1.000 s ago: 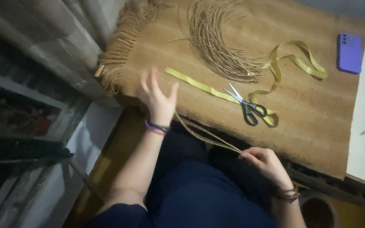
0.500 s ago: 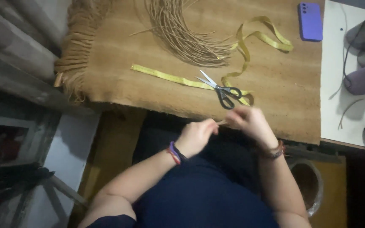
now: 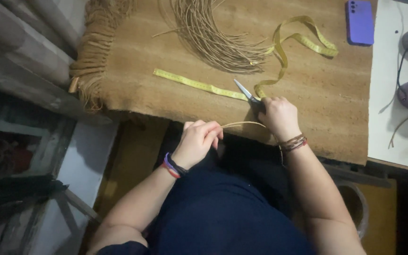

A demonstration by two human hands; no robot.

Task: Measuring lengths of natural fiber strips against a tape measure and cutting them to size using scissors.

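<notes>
The left hand (image 3: 197, 141) is closed in a pinch on a thin tan cord (image 3: 242, 124), which arcs toward 3 o'clock to the right hand (image 3: 278, 117). That hand covers the handles of the scissors (image 3: 246, 90), fingers curled over them, blades pointing to 10 o'clock across the yellow tape measure (image 3: 199, 85). At 12 o'clock lies a bundle of cords (image 3: 213, 38) on the brown mat (image 3: 322, 94); a purple phone (image 3: 359, 21) sits at 1 o'clock.

Brown mat (image 3: 308, 118) carries cords (image 3: 213, 38), tape measure (image 3: 199, 85), scissors (image 3: 247, 92), phone (image 3: 359, 21).
</notes>
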